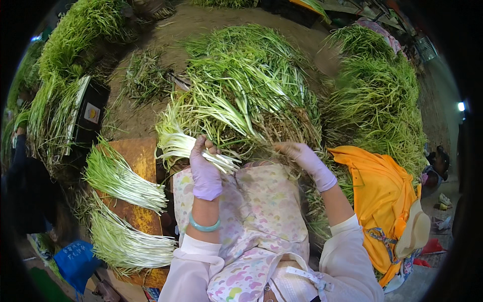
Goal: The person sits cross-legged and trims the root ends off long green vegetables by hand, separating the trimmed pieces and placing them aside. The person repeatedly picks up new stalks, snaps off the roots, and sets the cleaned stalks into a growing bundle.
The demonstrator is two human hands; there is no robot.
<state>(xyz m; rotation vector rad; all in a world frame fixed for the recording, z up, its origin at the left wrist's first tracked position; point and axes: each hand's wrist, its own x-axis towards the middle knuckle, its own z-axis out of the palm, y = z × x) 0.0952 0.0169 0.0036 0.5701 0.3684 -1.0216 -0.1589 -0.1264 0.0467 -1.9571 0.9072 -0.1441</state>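
My left hand point(205, 166), in a thin pale purple glove with bare fingertips, is closed around a bunch of peeled white stalks point(177, 141). Their cut-looking white ends point right over my lap; the yellow-green tips trail left. My right hand point(302, 158), gloved alike, pinches the brown root ends of some long green stalks at the near edge of a large heap of leafy, chive-like greens point(260, 79). Its fingertips are blurred among the roots. Below both hands spreads a patterned apron point(245, 211) on my lap.
Left of my lap, an upper bundle of cleaned stalks point(124, 177) and a lower bundle point(128, 238) lie on a rusty yellow board point(137, 151). An orange cloth point(377, 188) and straw hat point(413, 228) are right, beside more greens point(377, 98). Another person point(30, 196) sits far left.
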